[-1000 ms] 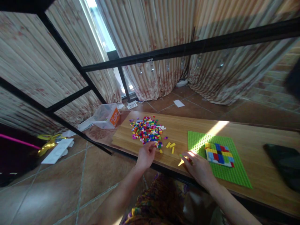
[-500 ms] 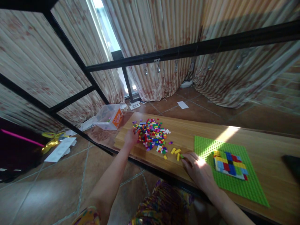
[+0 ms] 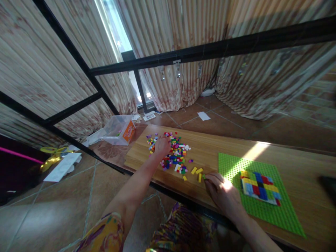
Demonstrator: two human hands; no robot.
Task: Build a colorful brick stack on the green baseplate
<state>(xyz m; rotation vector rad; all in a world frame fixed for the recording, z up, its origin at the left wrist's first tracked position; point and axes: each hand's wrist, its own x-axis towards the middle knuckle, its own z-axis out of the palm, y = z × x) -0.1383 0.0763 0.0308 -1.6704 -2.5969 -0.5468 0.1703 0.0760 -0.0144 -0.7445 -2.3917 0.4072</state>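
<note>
My left hand [image 3: 163, 145] is over the middle of a loose pile of small coloured toy bricks [image 3: 173, 159]. Its fingertips point down among the pieces, and the back of the hand hides them. My right hand [image 3: 223, 190] rests low at the table's near side, a small green brick [image 3: 204, 177] pinched at its fingertips. Several yellow bricks [image 3: 200, 177] lie just left of that hand. To its right is a green studded baseplate [image 3: 285, 206] bearing a flat, multicoloured block of joined bricks [image 3: 259, 187].
The wooden table [image 3: 204, 140] runs across the view. Beyond its left end stands a clear plastic box [image 3: 117, 129] with an orange label. A black metal rail [image 3: 196, 52] crosses above, before the curtains. A dark object [image 3: 329, 187] sits at the right edge.
My left hand has moved right, from the left edge of the pile to its middle. The right hand stays in nearly the same place with the green brick.
</note>
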